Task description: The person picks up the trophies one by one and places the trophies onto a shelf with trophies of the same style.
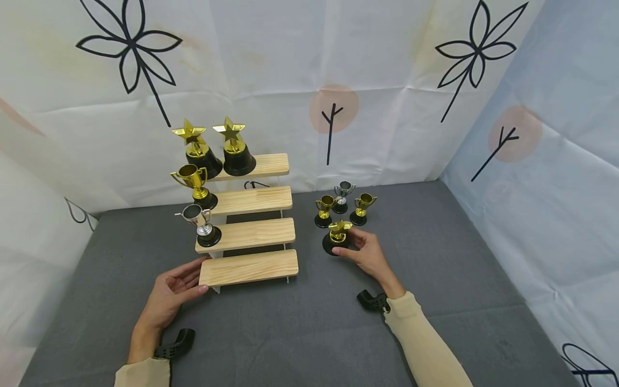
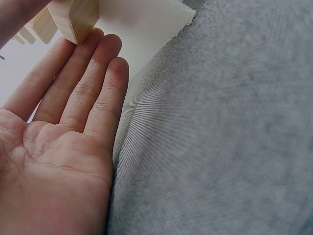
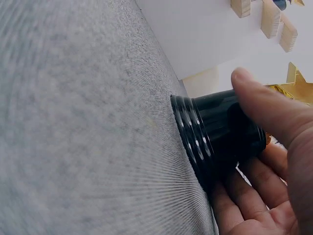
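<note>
From my head camera: my right hand [image 1: 369, 252] curls around the black base of a gold star trophy [image 1: 337, 236] that stands on the grey cloth [image 1: 435, 258] just right of the wooden stepped stand [image 1: 249, 234]. My left hand [image 1: 171, 293] lies flat, fingers straight, against the left end of the stand's lowest step [image 1: 249, 267]. Four trophies are already up: two gold stars [image 1: 215, 145] on the top step, a gold cup [image 1: 194, 184] on the second, a silver cup [image 1: 202, 221] on the third. The lowest step is bare. Three small cups [image 1: 344, 206], two gold and one silver, wait on the cloth behind the star I hold. By my count, four are placed and four are left, one of them in hand.

From my left wrist: my open palm and straight fingers [image 2: 90, 81] touch the corner of the pale wooden step [image 2: 73, 17]; nothing is held.

From my right wrist: my thumb [image 3: 266, 105] and fingers wrap the ribbed black base [image 3: 215, 134] of the star trophy, whose foot seems to meet the cloth still, though I cannot be sure; a gold point [image 3: 298, 85] shows past the thumb.
</note>
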Available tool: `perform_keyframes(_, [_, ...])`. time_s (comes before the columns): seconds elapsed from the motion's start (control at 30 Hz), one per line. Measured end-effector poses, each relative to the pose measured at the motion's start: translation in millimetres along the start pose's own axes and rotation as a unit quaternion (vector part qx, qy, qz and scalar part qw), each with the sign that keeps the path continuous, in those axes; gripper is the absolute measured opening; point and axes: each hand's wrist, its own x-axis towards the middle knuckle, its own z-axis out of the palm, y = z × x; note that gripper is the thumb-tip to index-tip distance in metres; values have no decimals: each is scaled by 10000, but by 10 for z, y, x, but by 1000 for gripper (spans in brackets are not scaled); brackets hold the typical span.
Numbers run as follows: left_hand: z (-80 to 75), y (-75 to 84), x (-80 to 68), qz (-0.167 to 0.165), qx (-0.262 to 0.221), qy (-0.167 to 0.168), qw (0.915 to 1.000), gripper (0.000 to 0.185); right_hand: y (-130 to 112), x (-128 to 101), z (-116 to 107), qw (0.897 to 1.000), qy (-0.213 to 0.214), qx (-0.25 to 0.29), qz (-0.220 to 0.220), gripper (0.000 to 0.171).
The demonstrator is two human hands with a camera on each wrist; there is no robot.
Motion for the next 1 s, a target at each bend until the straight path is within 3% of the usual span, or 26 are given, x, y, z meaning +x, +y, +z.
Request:
perform_keyframes(0.27, [9, 18, 1, -13, -13, 6, 10000, 68, 21, 1, 19, 9997, 118, -202, -38, 54])
perform_keyframes(0.57, [-4, -1, -3, -19, 58, 32, 10000, 68, -332, -63, 41, 9988, 101, -471, -48, 51])
perform_keyframes(1.0, [-13, -11, 1, -44, 103, 33, 9999, 68, -404, -85, 43, 9985, 246, -497, -32, 49])
